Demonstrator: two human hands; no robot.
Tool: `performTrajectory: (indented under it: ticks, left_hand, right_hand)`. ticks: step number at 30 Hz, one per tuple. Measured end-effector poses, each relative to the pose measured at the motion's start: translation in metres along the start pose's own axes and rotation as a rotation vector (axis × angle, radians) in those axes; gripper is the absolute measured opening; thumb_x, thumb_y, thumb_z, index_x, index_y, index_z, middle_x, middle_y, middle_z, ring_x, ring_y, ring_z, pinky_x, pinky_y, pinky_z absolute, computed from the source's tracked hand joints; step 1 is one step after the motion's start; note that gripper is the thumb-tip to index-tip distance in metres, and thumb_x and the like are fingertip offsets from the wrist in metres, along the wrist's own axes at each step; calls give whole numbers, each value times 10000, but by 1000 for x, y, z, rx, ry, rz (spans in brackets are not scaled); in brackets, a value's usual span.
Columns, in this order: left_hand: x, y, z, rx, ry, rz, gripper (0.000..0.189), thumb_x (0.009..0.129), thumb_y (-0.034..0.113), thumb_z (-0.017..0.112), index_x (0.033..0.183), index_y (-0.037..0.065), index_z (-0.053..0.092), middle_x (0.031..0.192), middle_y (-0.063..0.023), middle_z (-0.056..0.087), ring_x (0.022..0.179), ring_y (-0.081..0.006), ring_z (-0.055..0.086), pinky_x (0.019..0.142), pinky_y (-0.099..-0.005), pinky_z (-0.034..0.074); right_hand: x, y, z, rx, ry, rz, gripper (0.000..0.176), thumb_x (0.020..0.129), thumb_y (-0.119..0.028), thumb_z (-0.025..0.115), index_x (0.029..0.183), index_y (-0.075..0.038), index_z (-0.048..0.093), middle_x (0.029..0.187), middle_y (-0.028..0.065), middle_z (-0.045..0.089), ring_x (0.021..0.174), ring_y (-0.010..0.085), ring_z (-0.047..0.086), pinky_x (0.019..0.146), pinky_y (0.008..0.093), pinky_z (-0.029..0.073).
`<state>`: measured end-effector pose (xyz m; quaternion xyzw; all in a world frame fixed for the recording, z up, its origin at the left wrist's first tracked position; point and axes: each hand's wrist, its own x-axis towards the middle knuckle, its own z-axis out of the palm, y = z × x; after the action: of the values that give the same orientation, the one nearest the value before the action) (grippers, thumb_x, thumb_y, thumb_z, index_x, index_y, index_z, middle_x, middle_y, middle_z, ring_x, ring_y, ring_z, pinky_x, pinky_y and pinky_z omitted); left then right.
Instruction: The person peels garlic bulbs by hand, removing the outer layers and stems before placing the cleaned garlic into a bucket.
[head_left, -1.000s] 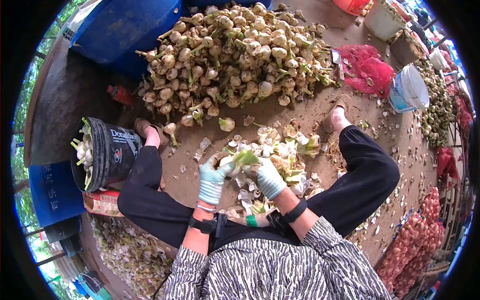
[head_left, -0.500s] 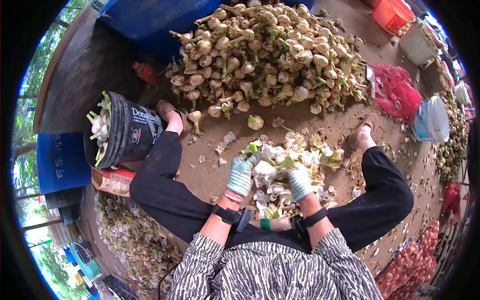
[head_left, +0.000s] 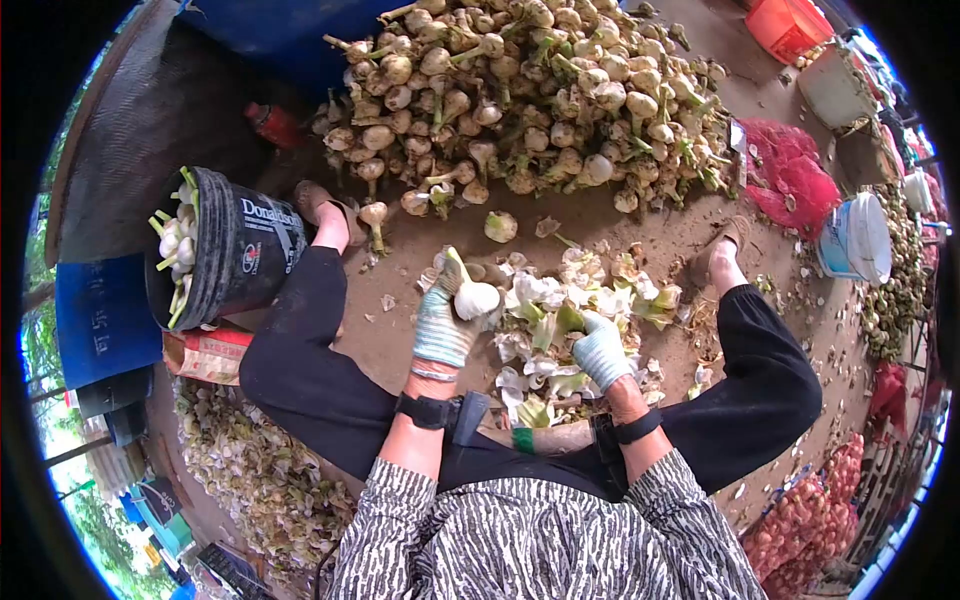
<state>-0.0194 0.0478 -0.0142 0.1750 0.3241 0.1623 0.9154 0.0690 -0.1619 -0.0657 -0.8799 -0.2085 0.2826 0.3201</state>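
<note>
A clean white garlic bulb (head_left: 476,300) with a green stem rests in my left hand (head_left: 448,315), which wears a striped glove. My fingers wrap round its stem side. My right hand (head_left: 598,345), gloved the same way, is to the right, over the heap of peeled skins (head_left: 545,290). Its fingers are bent together by a green leafy piece; whether they grip it is unclear. Beyond both hands lies a big pile of untrimmed garlic (head_left: 540,100), and one loose bulb (head_left: 501,227) sits on the ground in front of it.
A black bucket (head_left: 262,245) holding white bulbs leans at the left by my foot. A red bottle (head_left: 272,125) lies behind it. On the right are a red net bag (head_left: 790,175), a blue-and-white bucket (head_left: 855,238) and an orange tub (head_left: 790,30). More skins (head_left: 255,470) cover the lower left.
My left hand has moved left and away from my right hand, and the white bulb now shows in it. My hands were together over the skins before. The view has shifted slightly.
</note>
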Motion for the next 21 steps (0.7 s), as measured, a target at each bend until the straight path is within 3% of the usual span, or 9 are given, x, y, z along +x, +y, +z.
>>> performTrajectory:
  ticks: [3, 5, 6, 11, 15, 17, 19, 20, 21]
  left_hand:
    - [6, 3, -1, -44, 132, 0, 344, 755, 360, 653, 853, 37, 588, 840, -116, 621, 780, -258, 612, 666, -381, 507]
    - [4, 6, 3, -81, 42, -35, 338, 743, 358, 670, 858, 50, 587, 849, -117, 622, 784, -250, 612, 651, -366, 501]
    - [5, 7, -1, -60, 62, -53, 322, 732, 350, 684, 852, 70, 582, 852, -111, 621, 787, -249, 610, 632, -352, 493]
    - [15, -6, -22, -58, 184, -94, 324, 777, 390, 613, 826, 71, 584, 809, -116, 623, 722, -258, 609, 568, -377, 501]
    - [27, -13, -52, -47, 369, -236, 337, 792, 372, 591, 843, 40, 594, 774, -142, 620, 710, -288, 600, 599, -400, 490]
    - [34, 24, -34, -101, 293, -319, 328, 801, 364, 579, 847, 39, 593, 796, -143, 620, 723, -291, 598, 615, -401, 485]
    - [26, 110, 64, 177, 121, -69, 295, 820, 365, 556, 890, 78, 551, 805, -118, 601, 711, -251, 578, 614, -359, 485]
    - [50, 155, 61, -6, -67, 15, 318, 861, 400, 487, 902, 88, 531, 764, -95, 580, 680, -235, 563, 637, -350, 488]
    - [55, 202, 100, 341, -282, 324, 351, 879, 404, 461, 937, 62, 510, 804, -90, 559, 721, -225, 553, 681, -342, 481]
  right_hand:
    - [-2, 14, -3, -100, -72, -39, 246, 685, -72, 572, 926, -20, 575, 858, 195, 599, 776, 353, 576, 698, 380, 459]
    - [-6, 32, -2, -399, -184, 77, 343, 690, -86, 584, 1030, -62, 546, 989, 191, 575, 830, 337, 573, 747, 397, 458]
    - [-5, 25, -6, -376, -178, 64, 475, 679, -134, 594, 1141, -104, 488, 1149, 149, 498, 930, 323, 545, 780, 393, 456]
    - [30, -39, 2, -203, 223, -210, 382, 700, -138, 606, 1068, -83, 520, 1014, 157, 524, 901, 339, 531, 778, 397, 448]
    - [97, -57, 36, -53, 174, -162, 443, 693, -102, 644, 1107, -54, 494, 1035, 186, 514, 900, 352, 524, 784, 385, 437]
    - [135, -66, 56, -125, 59, -108, 462, 710, -132, 630, 1142, -82, 473, 1055, 195, 500, 947, 359, 520, 768, 404, 450]
    - [164, -64, 81, -133, 37, -140, 459, 710, -115, 597, 1150, -87, 468, 1053, 194, 499, 955, 362, 521, 755, 416, 456]
    - [174, -56, 98, -134, 63, -134, 413, 710, -116, 581, 1114, -111, 496, 1047, 197, 500, 928, 373, 532, 747, 430, 460]
    - [182, -52, 109, -136, 89, -126, 371, 711, -118, 566, 1078, -135, 524, 1040, 199, 500, 901, 385, 542, 739, 444, 463]
